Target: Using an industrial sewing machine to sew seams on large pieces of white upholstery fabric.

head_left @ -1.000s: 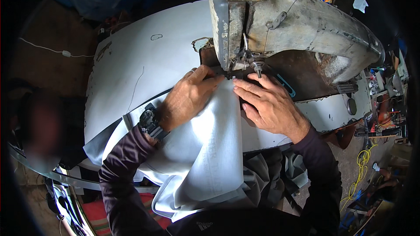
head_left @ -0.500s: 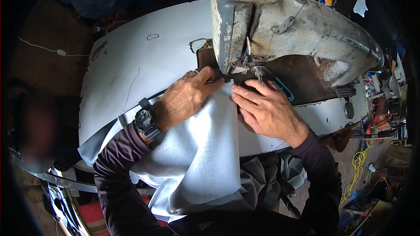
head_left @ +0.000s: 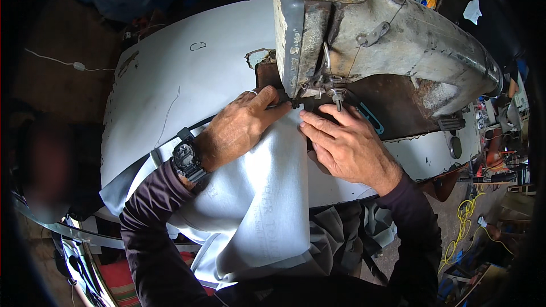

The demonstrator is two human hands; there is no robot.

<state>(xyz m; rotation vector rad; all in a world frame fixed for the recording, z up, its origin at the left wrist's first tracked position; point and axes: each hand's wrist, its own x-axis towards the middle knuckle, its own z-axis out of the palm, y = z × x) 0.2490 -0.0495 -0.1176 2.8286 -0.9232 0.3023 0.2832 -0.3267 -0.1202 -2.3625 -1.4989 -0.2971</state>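
Note:
A worn grey sewing machine point(head_left: 375, 34) stands over the work, its needle area close to my fingertips. My left hand point(head_left: 239, 128), wearing a black watch point(head_left: 186, 158), is closed, thumb and index finger pinching the edge of a pale, silvery sheet of material point(head_left: 267, 193) just left of the presser foot. The sheet drapes down over the table edge toward my lap, with faint print on it. To the right of the foot, my right hand point(head_left: 352, 145) lies with its fingers stretched out, fingertips against the sheet's corner. The stitching point itself is mostly hidden.
The white tabletop point(head_left: 165, 74) has chipped edges and a loose thread point(head_left: 170, 115). A teal-handled tool point(head_left: 371, 118) lies on the machine bed, right of my fingers. Dark folded material point(head_left: 333, 233) hangs below the table. A yellow cord point(head_left: 465, 216) is on the floor.
The view has shifted very slightly. Both hands and the sheet hold nearly the same places beside the presser foot.

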